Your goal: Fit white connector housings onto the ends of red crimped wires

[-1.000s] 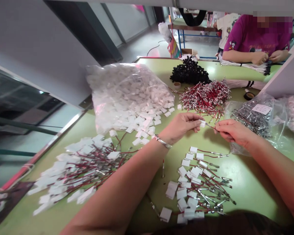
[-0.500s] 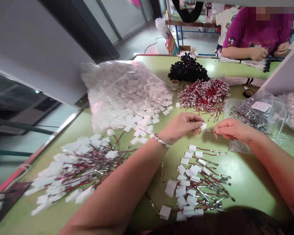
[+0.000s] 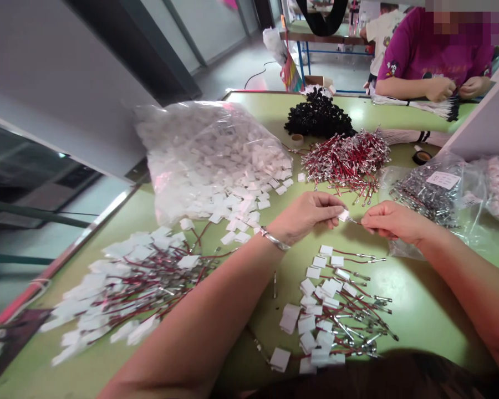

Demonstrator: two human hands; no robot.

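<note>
Between thumb and fingers, my left hand (image 3: 318, 210) pinches a small white plastic housing (image 3: 344, 215). My right hand (image 3: 388, 221) is closed on a short red wire (image 3: 357, 222), whose metal terminal points left at the housing. Terminal and housing meet or nearly meet; how far in it sits I cannot tell. Below both hands lies a group of red wires with white housings (image 3: 330, 305) on one end and metal terminals on the other. Beyond my hands is a heap of loose red wires with terminals (image 3: 345, 160).
A clear bag of white housings (image 3: 216, 160) spills onto the green table (image 3: 432, 299). More wired housings (image 3: 128, 282) are piled at left. Black parts (image 3: 318, 116), a bag of metal parts (image 3: 428, 188) and tape (image 3: 421, 157) lie farther back. A co-worker (image 3: 436, 61) handles white wires opposite.
My hands have barely moved, still holding the housing and the wire close together. The co-worker's hands have come closer to each other.
</note>
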